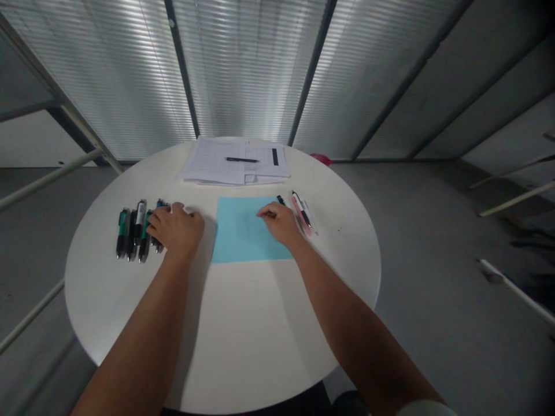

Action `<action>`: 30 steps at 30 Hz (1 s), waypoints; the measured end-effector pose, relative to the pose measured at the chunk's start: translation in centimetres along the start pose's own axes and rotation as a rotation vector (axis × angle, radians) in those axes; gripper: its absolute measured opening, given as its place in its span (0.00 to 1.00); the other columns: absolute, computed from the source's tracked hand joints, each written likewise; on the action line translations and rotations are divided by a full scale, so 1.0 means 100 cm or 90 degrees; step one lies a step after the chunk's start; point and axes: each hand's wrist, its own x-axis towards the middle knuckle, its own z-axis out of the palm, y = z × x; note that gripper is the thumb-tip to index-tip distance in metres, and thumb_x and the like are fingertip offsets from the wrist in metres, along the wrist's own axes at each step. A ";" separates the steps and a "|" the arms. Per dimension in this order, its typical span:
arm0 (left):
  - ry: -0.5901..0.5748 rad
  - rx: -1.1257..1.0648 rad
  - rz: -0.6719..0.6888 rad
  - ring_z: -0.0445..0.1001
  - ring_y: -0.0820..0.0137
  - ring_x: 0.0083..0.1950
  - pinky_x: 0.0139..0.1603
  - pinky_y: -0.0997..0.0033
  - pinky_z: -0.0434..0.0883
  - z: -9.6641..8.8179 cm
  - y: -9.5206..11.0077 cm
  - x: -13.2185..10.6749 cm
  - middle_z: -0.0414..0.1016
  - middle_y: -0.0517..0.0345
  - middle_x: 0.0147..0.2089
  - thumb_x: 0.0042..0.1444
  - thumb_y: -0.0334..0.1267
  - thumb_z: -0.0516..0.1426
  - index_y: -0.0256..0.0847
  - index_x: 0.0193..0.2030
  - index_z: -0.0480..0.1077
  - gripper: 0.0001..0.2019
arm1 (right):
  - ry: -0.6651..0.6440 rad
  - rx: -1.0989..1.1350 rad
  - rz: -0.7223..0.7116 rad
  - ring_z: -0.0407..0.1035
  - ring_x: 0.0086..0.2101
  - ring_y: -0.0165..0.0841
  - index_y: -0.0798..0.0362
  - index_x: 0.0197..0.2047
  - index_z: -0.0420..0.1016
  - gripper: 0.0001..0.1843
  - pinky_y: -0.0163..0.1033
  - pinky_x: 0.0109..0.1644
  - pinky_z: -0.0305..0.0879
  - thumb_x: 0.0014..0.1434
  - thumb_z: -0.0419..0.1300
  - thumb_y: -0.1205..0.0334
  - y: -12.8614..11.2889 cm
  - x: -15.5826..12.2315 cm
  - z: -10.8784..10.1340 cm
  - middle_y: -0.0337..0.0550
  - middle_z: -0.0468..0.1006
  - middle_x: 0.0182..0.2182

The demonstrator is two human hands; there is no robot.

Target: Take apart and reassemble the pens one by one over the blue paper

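A light blue sheet of paper (243, 231) lies flat in the middle of a round white table (225, 323). My right hand (281, 222) rests on the sheet's right part, fingers pinched round a dark pen (280, 200) whose end sticks out above the hand. My left hand (176, 228) lies left of the sheet, fingers curled over the right end of a row of several pens (132, 234) with black, green and blue barrels. What the left fingers hold, if anything, is hidden.
A stack of white printed papers (234, 163) with a black pen (241, 159) on top lies at the table's far side. Two more pens (302, 212), one pinkish, lie right of the blue sheet. A small red object (321, 158) sits at the far edge. Grey floor surrounds the table.
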 end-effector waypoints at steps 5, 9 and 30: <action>0.009 0.002 0.019 0.60 0.40 0.60 0.55 0.36 0.58 0.004 -0.008 0.004 0.65 0.32 0.57 0.53 0.33 0.55 0.36 0.49 0.74 0.17 | 0.117 -0.039 0.051 0.73 0.35 0.32 0.51 0.28 0.77 0.14 0.44 0.52 0.66 0.54 0.52 0.73 0.002 0.002 -0.004 0.39 0.80 0.32; 0.035 -0.050 0.015 0.60 0.41 0.60 0.55 0.37 0.58 0.008 -0.012 0.006 0.64 0.33 0.56 0.52 0.30 0.55 0.37 0.46 0.74 0.15 | 0.132 -0.180 0.070 0.73 0.38 0.34 0.50 0.28 0.77 0.14 0.49 0.63 0.59 0.55 0.52 0.72 -0.003 0.000 -0.006 0.40 0.80 0.33; -0.015 -0.003 0.054 0.67 0.43 0.54 0.50 0.46 0.62 0.002 -0.008 0.008 0.74 0.34 0.48 0.59 0.32 0.51 0.37 0.49 0.73 0.15 | 0.016 -0.221 0.003 0.73 0.40 0.35 0.50 0.34 0.78 0.13 0.40 0.48 0.66 0.56 0.54 0.72 -0.006 -0.003 -0.004 0.42 0.80 0.37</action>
